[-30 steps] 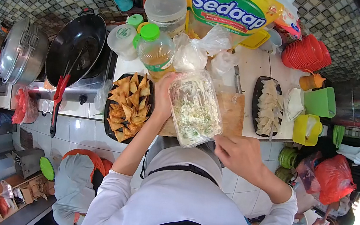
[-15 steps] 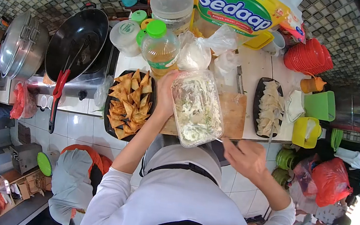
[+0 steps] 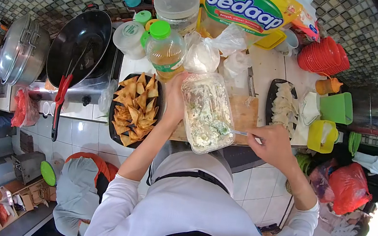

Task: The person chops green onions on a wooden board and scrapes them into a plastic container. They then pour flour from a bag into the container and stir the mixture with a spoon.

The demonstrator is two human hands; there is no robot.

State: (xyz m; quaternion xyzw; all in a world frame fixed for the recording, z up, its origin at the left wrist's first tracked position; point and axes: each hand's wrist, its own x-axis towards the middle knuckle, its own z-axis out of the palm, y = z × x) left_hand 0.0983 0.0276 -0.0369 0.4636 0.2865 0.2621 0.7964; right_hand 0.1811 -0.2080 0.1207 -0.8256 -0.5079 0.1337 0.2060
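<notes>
A clear plastic container (image 3: 207, 113) with a creamy white filling flecked with green is tilted above the front edge of the wooden board (image 3: 243, 116). My left hand (image 3: 174, 97) is closed on its left rim. In my right hand (image 3: 273, 144) is a metal spoon (image 3: 240, 133), its tip in the filling at the container's lower right. Left of the container, a black tray (image 3: 117, 103) bears golden fried triangular pastries (image 3: 136, 108). To the right, pale folded dumplings (image 3: 283, 107) lie on another black tray (image 3: 272, 90).
A black wok (image 3: 79, 49) with red-handled tongs (image 3: 61, 95) stands at the left. Behind the board are an oil bottle (image 3: 165, 49), plastic bags (image 3: 202, 58) and a yellow Sedaap pouch (image 3: 246, 5). Red baskets (image 3: 322, 57) stand right. Another person (image 3: 76, 191) is at the lower left.
My right hand has moved up and to the right, with more of the spoon showing. The filling at the container's lower right has been shifted. My left hand keeps its hold.
</notes>
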